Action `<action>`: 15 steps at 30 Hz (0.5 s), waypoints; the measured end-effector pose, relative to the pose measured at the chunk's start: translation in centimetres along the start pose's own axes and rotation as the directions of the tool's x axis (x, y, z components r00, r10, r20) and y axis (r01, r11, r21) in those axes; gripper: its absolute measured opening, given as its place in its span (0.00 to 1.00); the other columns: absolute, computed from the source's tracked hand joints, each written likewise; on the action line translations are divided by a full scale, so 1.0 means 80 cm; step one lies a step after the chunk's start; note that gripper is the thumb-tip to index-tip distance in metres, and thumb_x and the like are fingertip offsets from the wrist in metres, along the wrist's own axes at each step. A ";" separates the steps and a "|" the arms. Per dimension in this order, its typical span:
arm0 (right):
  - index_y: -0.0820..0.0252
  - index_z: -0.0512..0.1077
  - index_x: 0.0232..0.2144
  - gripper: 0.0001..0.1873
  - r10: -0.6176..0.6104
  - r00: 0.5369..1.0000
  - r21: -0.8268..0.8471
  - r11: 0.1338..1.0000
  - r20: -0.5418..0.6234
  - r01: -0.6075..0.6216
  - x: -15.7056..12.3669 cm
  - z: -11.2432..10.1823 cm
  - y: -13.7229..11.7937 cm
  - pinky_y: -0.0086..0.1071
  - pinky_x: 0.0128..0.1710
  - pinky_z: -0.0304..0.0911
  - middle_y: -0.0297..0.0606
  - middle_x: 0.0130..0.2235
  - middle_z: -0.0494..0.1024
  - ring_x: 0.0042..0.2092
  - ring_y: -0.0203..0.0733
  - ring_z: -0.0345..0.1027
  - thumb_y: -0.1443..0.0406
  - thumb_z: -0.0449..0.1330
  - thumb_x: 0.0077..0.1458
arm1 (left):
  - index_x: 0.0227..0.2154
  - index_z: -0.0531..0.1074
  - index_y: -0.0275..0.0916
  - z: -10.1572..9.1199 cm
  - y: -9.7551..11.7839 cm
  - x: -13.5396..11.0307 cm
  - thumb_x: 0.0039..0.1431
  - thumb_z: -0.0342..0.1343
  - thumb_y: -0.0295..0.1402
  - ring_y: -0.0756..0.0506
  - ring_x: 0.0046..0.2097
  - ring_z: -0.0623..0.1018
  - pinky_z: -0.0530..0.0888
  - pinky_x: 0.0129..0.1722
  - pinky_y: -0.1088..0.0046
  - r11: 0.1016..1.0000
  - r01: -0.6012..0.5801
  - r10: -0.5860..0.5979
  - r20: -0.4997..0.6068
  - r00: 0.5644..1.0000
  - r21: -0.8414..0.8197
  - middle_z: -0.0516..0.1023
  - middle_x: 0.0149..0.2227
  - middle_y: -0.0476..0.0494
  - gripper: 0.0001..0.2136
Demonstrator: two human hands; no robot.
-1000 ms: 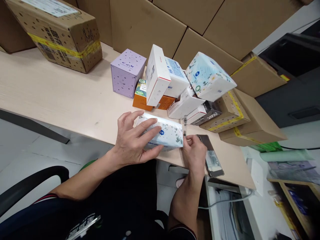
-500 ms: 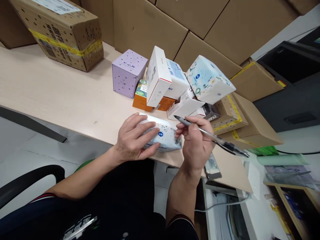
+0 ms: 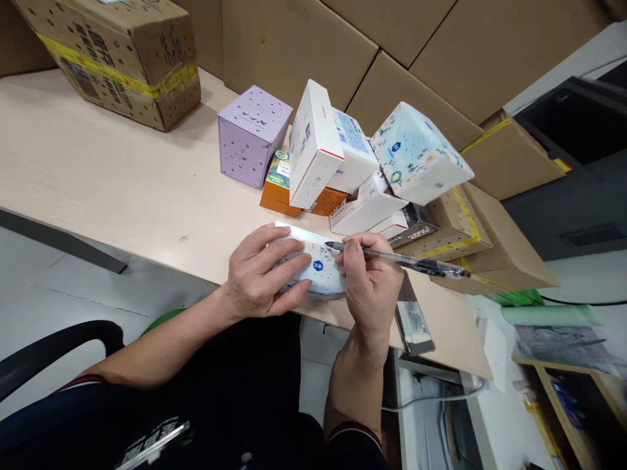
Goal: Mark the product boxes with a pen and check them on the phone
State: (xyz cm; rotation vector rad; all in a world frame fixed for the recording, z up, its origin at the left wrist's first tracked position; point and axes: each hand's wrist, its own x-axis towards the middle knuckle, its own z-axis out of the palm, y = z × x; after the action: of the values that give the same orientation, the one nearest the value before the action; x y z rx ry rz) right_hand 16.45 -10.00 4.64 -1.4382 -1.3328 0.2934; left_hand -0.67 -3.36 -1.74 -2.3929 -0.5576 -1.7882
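A soft white-and-blue tissue pack point(image 3: 323, 279) with a small blue logo lies near the front edge of the table. My left hand point(image 3: 267, 271) holds it down at its left end, fingers over the top and thumb along the near side. In my right hand point(image 3: 373, 284) is a clear-barrelled pen point(image 3: 414, 262), pinched between thumb and fingers. Its dark tip points left, over the top of the pack; whether it touches the surface I cannot tell. The right fingers rest at the pack's right end and hide it.
Behind the pack stand a purple box point(image 3: 252, 140), an orange box point(image 3: 279, 196), a white box point(image 3: 313, 143) and a blue floral tissue pack point(image 3: 421, 156). A taped carton point(image 3: 117, 72) sits at the back left. A phone-like dark slab point(image 3: 415, 326) lies right of my wrist.
My right hand has moved slightly left and down, and the pen has swung flatter, its tip now over the pack's top. The left hand stays on the pack. The view has shifted a little.
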 end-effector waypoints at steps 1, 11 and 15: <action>0.55 0.72 0.34 0.13 0.004 1.000 -0.006 1.000 0.008 -0.004 0.000 0.000 0.000 0.29 0.31 0.63 0.28 0.30 0.72 0.29 0.32 0.65 0.55 0.58 0.68 | 0.46 0.78 0.44 0.000 0.000 0.001 0.62 0.58 0.39 0.38 0.51 0.81 0.81 0.51 0.54 1.000 -0.001 0.001 0.000 1.000 0.010 0.84 0.43 0.43 0.12; 0.55 0.72 0.35 0.13 0.005 0.999 -0.066 0.998 0.045 -0.002 0.001 -0.001 -0.003 0.29 0.30 0.64 0.28 0.30 0.74 0.29 0.33 0.66 0.55 0.57 0.68 | 0.46 0.77 0.44 -0.002 0.001 0.004 0.62 0.58 0.39 0.38 0.51 0.81 0.81 0.51 0.55 1.000 -0.005 0.005 0.005 1.000 0.017 0.84 0.43 0.44 0.12; 0.54 0.72 0.34 0.13 -0.009 0.999 -0.071 0.997 0.039 0.012 0.001 -0.002 -0.004 0.29 0.32 0.65 0.28 0.30 0.74 0.29 0.33 0.67 0.55 0.57 0.68 | 0.46 0.77 0.41 -0.002 0.001 0.003 0.61 0.59 0.38 0.37 0.51 0.81 0.81 0.51 0.54 1.000 -0.018 0.018 -0.002 1.000 0.005 0.84 0.42 0.41 0.13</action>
State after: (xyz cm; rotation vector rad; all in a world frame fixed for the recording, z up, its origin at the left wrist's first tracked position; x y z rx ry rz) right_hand 16.42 -10.11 4.98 -1.4909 -1.3943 0.2704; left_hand -0.74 -3.42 -1.49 -2.3852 -0.5386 -1.7796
